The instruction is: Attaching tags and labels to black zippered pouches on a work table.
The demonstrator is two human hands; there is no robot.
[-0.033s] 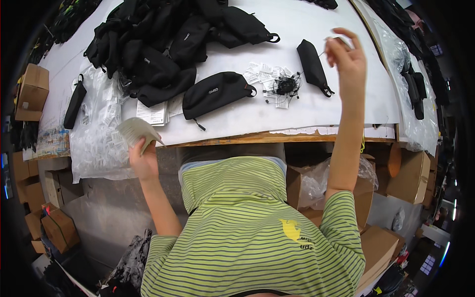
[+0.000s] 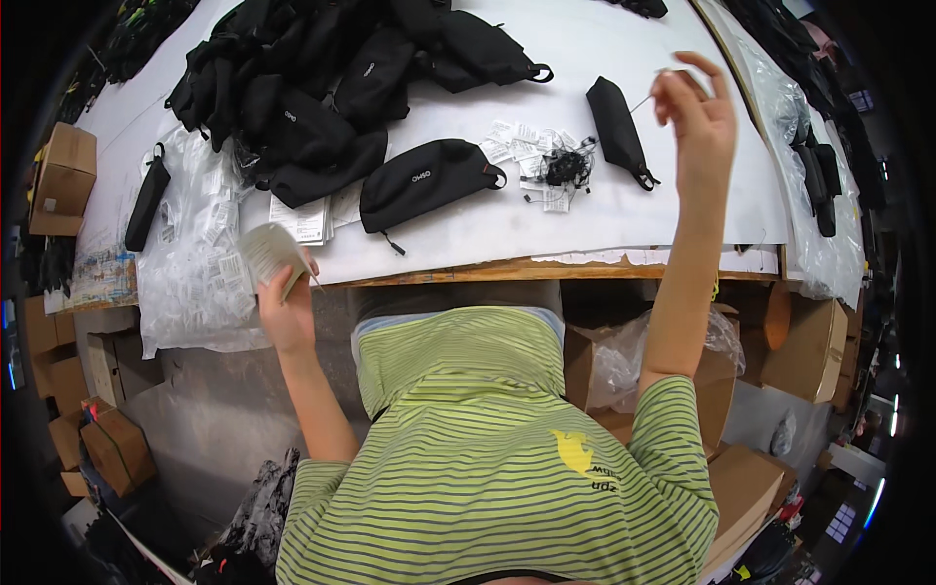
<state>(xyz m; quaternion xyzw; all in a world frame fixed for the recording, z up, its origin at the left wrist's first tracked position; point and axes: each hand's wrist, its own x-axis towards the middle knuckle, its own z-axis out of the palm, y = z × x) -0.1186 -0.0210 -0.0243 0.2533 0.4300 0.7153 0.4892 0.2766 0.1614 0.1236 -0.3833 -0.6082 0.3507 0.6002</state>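
My left hand (image 2: 287, 310) grips a printed paper leaflet (image 2: 267, 253), held up just off the table's near edge with fingers closed on its lower part. My right hand (image 2: 700, 109) is raised over the table's right side. Its thumb and fingertips pinch a thin line (image 2: 641, 102), perhaps a cord, that runs toward a slim black pouch (image 2: 616, 129) lying there; what is inside the fingers is hidden. Left of that pouch lies a tangle of black cords (image 2: 564, 168) with white tags (image 2: 526, 146). A larger black zip pouch (image 2: 424, 185) rests at the table's front middle.
A heap of black pouches (image 2: 283, 127) covers the back left. Printed leaflets (image 2: 300, 222) lie stacked beneath its front. Clear plastic bags (image 2: 200, 283) hang over the left edge, near another slim black pouch (image 2: 148, 200). Cardboard boxes (image 2: 804, 346) stand below at right.
My right hand has shifted slightly right with the thin line. The leaflet in my left hand has turned a little and moved slightly right.
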